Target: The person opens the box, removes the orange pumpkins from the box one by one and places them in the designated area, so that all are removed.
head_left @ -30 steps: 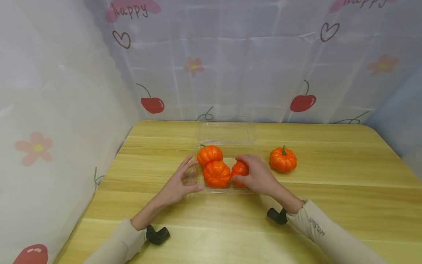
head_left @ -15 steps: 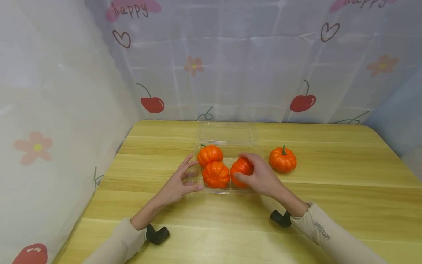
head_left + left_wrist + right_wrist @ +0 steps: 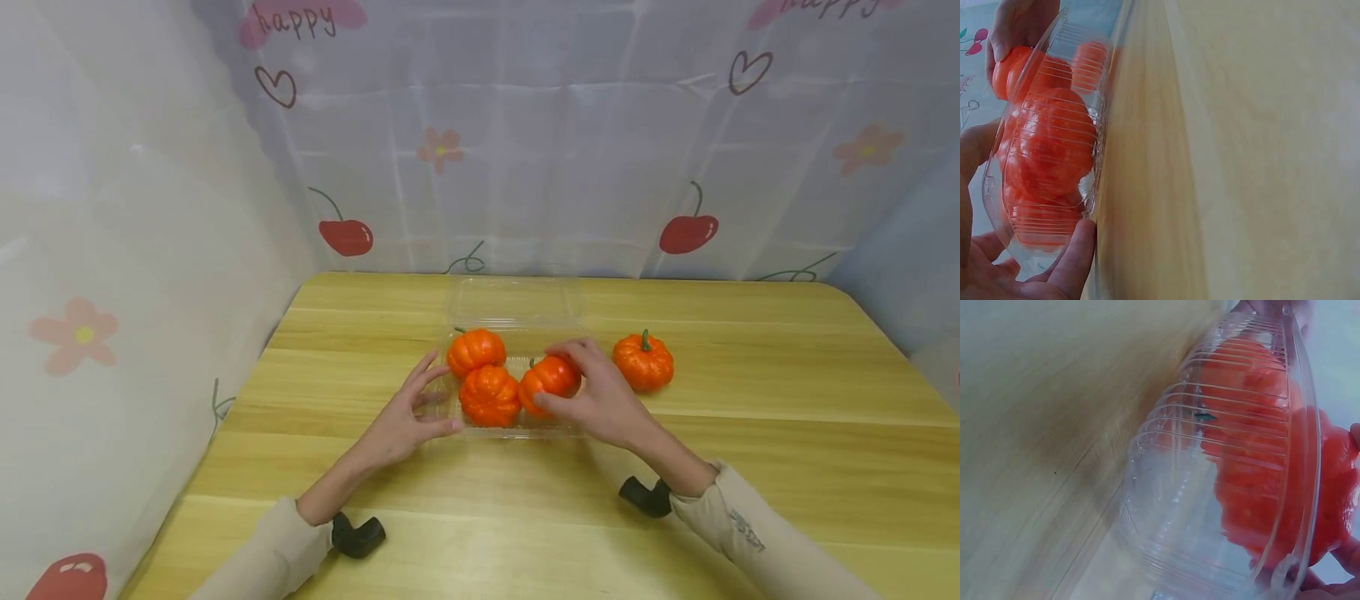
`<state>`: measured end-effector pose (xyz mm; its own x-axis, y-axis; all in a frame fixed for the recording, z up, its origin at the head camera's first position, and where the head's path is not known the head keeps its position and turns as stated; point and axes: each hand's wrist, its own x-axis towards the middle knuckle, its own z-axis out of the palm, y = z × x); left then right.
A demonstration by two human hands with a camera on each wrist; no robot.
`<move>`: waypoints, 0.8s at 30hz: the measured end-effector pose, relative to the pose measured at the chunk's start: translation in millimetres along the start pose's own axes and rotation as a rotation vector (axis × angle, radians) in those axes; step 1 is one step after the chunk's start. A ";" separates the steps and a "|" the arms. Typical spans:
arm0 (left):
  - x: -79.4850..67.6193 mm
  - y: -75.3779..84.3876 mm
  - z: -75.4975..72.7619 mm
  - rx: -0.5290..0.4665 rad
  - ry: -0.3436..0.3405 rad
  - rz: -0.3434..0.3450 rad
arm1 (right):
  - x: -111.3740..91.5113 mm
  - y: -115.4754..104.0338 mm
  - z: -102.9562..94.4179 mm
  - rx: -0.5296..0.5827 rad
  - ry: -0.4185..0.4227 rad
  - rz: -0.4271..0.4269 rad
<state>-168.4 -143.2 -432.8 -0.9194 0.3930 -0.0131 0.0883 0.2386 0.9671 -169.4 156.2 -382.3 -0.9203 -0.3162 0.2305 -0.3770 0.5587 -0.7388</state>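
Note:
In the head view, my right hand [image 3: 606, 406] grips an orange mini pumpkin [image 3: 550, 383] over the right part of a clear plastic clamshell box [image 3: 528, 433]. In the right wrist view, part of that pumpkin [image 3: 1337, 487] rises above the box's rim. Two more pumpkins lie inside on the left: one at the back [image 3: 476, 352], and one at the front [image 3: 489, 397] whose stem does not show. My left hand [image 3: 397, 427] spreads its fingers around the box's left end. Seen from the left wrist, a finger [image 3: 1079, 259] touches the ribbed wall.
The transparent lid [image 3: 517, 302] lies folded back behind the box. Another pumpkin [image 3: 643, 362] stands upright on the wooden table [image 3: 750, 392], right of the box. A printed curtain [image 3: 525, 167] borders the table's far edge.
My right hand has shifted slightly right, and the pumpkin in it has turned, so its green stem now shows. The front-left pumpkin moved slightly left. My left hand stays put.

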 end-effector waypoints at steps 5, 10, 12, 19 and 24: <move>0.7 -0.7 0.2 -0.001 -0.004 0.009 | -2.6 1.6 -1.4 0.056 -0.008 0.006; 1.4 -1.5 0.3 0.000 -0.007 0.020 | -3.7 0.7 -2.6 0.091 -0.013 0.016; 1.6 -1.2 0.4 -0.002 -0.010 0.020 | -3.8 0.5 -3.1 0.095 -0.011 0.015; 2.0 -1.5 0.4 -0.005 -0.015 0.014 | -3.8 0.5 -5.9 0.147 -0.014 0.011; 1.7 -1.6 0.4 -0.006 -0.012 0.012 | -5.8 -0.4 -8.5 0.141 0.002 0.023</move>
<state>-170.0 -142.5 -434.5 -0.9138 0.4061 -0.0047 0.0965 0.2284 0.9688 -164.9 164.3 -378.0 -0.9287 -0.3030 0.2138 -0.3376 0.4520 -0.8256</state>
